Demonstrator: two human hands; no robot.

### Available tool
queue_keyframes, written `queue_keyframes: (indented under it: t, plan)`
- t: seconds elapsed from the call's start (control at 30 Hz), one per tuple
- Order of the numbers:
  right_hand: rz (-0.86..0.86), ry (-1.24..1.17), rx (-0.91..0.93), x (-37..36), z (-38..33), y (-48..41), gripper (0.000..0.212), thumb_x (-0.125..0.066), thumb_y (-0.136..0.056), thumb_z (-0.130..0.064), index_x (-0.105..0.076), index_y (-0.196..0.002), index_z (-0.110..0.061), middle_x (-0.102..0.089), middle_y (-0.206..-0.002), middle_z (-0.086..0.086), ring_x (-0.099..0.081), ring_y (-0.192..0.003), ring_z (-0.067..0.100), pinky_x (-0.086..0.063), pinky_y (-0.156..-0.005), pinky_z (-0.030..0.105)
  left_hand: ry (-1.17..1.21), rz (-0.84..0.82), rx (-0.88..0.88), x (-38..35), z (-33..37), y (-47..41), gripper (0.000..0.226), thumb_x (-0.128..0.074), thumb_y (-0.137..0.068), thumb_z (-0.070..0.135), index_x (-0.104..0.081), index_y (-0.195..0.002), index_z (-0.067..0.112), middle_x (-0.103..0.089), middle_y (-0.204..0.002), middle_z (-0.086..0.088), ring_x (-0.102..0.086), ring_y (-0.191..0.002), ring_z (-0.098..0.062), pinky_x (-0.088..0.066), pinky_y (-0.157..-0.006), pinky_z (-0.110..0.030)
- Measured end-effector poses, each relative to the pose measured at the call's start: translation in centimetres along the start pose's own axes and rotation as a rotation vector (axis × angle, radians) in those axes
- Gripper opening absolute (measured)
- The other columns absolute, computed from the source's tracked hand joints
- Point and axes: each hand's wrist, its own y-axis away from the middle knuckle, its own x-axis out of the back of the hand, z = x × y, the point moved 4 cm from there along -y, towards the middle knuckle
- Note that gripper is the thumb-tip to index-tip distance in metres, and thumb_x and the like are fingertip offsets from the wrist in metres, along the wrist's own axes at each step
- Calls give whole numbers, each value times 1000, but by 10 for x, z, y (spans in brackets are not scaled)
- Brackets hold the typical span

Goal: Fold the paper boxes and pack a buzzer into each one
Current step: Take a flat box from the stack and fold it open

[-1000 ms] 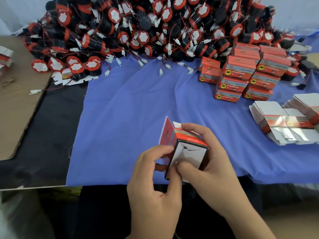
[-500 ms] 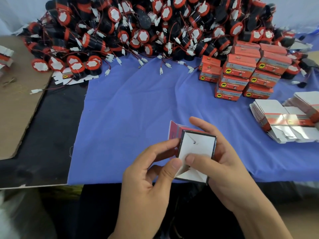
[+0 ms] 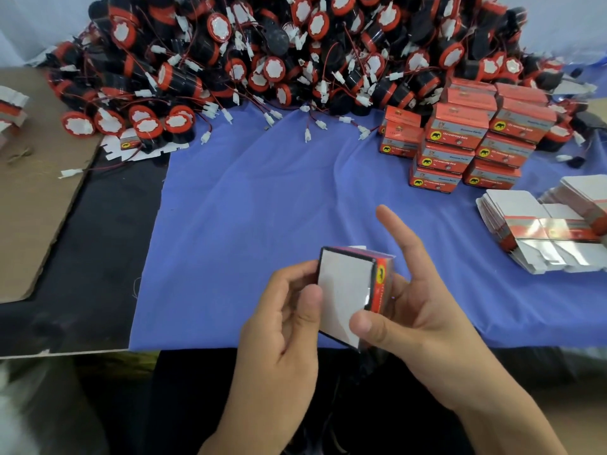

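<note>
Paper box (image 3: 345,290) was held over the blue cloth's (image 3: 262,208) near edge. Left hand (image 3: 282,320) curled round its left side; right hand (image 3: 417,310) pinched its right side, index finger raised. Buzzer pile (image 3: 262,54) sat at cloth's far edge.

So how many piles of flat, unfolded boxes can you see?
3: a near pile and a far pile on the blue cloth at right, a left pile on the cardboard, cut off by the frame. Others may hide behind the buzzers.

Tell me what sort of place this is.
Probably a small packing workshop: a big heap of loose buzzers, stacks of closed red boxes, piles of flat cartons, and one paper box mid-fold.
</note>
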Motion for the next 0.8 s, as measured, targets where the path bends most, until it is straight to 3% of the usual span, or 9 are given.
queue_keyframes:
  t: [0.13,0.2,0.3,0.37,0.47,0.53,0.63,0.7,0.8]
  plan:
    - [5,430,93,-13,-3,1,99,-77,-88,-9,-22,-152,-62,-73,-118,-6,-74,-101,18,-60,-90,44,71,-82,141,-4,-8,-6,63,-82,-76,59,-55,-130,40,-71,-114,20,-71,-103,0,-54,-79,-11]
    - [-63,688,161,-20,-3,1,107,-71,-88,2,-15,-154,-62,-66,-121,-26,-69,-106,7,-60,-89,32,-20,-74,104,-2,-9,-13,51,-90,-72,48,-63,-115,40,-74,-108,17,-71,-101,-2,-55,-82,-15]
    - [136,1117,340,-16,-9,0,115,-82,-75,-25,-9,-158,-55,-43,-135,-34,-44,-131,-1,-42,-109,34,54,-43,123,8,-14,-26,47,-91,-69,32,-67,-110,30,-77,-107,6,-73,-104,-12,-57,-89,-29]
    - [348,972,343,-3,-9,0,110,-87,-73,-39,-17,-157,-53,-38,-148,-25,-34,-144,3,-31,-118,26,156,-28,120,16,-20,-35,53,-93,-70,20,-65,-115,19,-77,-111,3,-74,-105,-17,-58,-85,-26]
    - [310,382,184,12,6,-9,68,-82,-86,-20,-52,-145,-34,-67,-132,-9,-61,-127,12,-49,-109,35,213,-109,59,22,-23,-45,56,-83,-74,10,-59,-123,25,-71,-124,6,-73,-110,-18,-57,-85,-20]
    - [306,531,168,18,16,-17,43,-76,-90,-4,-67,-126,-27,-73,-119,-8,-68,-115,15,-54,-101,39,156,-142,12,24,-28,-50,57,-83,-78,15,-56,-122,38,-67,-129,9,-67,-121,-13,-55,-95,-22]
    - [387,632,166,25,31,-26,49,-77,-88,-1,-69,-116,-39,-74,-114,-17,-69,-109,7,-53,-93,21,-248,-73,-50,31,-44,-64,57,-87,-82,35,-54,-126,53,-56,-141,26,-47,-135,5,-38,-109,-18]
    - [382,629,107,23,48,-29,52,-76,-85,4,-68,-111,-40,-75,-107,-21,-70,-104,0,-53,-88,17,-529,-23,-82,32,-57,-70,60,-88,-79,30,-56,-128,44,-57,-135,21,-48,-128,-4,-35,-104,-13]
    - [366,657,70,25,72,-28,52,-76,-84,4,-66,-111,-39,-75,-106,-22,-70,-104,0,-53,-87,15,-463,-13,18,30,-78,-68,58,-88,-79,12,-65,-128,32,-67,-109,16,-63,-101,-1,-49,-88,-16]
